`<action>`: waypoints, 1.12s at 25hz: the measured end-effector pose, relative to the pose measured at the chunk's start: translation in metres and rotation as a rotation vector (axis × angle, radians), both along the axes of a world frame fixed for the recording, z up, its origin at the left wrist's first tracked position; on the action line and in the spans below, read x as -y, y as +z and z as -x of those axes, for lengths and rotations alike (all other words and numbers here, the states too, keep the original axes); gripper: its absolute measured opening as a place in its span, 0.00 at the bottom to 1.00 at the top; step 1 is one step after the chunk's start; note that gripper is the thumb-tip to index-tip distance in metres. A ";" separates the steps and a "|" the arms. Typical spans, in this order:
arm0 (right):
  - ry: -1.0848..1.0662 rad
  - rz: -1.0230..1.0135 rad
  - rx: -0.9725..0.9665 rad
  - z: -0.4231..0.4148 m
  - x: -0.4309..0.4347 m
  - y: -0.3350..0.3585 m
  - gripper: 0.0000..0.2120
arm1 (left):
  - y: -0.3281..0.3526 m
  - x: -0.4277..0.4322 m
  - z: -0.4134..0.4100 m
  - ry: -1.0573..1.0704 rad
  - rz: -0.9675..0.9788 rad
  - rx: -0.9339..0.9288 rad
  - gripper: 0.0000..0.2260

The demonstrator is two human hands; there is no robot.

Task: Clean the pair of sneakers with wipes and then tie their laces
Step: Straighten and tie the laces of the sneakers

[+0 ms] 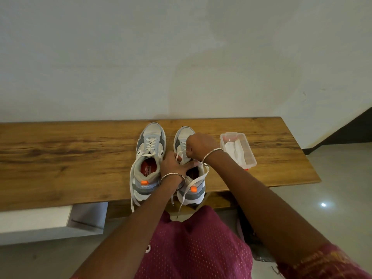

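Right sneaker on bench, toe away, just beside left sneaker and directly under both hands. Left hand over the collar, fingers curled, pinching the lace, thumb lying across the tongue. Right hand fisted above the eyelets, gripping the same lace; wipes box near, to the right.

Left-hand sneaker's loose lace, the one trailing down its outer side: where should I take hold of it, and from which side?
Best to pinch the lace at its free end, where it hangs past the front edge of the table, coming from the near side. There it dangles clear, so fingers can close on both flat faces; higher up it lies against the left-hand sneaker.
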State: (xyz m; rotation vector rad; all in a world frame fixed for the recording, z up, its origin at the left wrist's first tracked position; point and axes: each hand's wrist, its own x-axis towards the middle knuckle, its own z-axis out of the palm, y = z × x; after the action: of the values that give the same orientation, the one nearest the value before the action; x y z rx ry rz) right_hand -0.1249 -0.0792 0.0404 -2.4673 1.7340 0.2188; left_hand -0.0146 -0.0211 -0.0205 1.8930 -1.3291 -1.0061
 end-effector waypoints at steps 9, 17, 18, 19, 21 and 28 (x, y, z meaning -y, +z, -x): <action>0.125 -0.032 -0.088 -0.002 -0.004 -0.008 0.13 | -0.006 0.001 -0.004 0.001 0.006 0.020 0.30; -0.465 -0.251 0.517 0.040 -0.043 -0.017 0.27 | -0.002 -0.001 -0.002 0.021 -0.011 0.036 0.30; -0.497 -0.334 0.517 0.042 -0.051 -0.020 0.27 | -0.002 -0.001 -0.002 0.019 -0.011 0.045 0.30; -0.518 -0.402 0.534 0.044 -0.057 -0.021 0.26 | -0.002 -0.001 -0.002 0.013 -0.012 0.055 0.30; -0.557 -0.497 0.621 0.046 -0.060 -0.021 0.20 | -0.002 0.000 -0.002 0.008 -0.019 0.070 0.30; -0.911 -0.797 1.247 0.048 -0.040 0.021 0.11 | -0.002 0.002 -0.003 0.001 -0.073 0.049 0.33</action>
State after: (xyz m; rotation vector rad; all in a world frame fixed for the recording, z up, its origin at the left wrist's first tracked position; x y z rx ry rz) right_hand -0.1727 -0.0390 0.0615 -0.7130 1.4403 -0.5035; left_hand -0.0113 -0.0228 -0.0223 1.9843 -1.3356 -1.0261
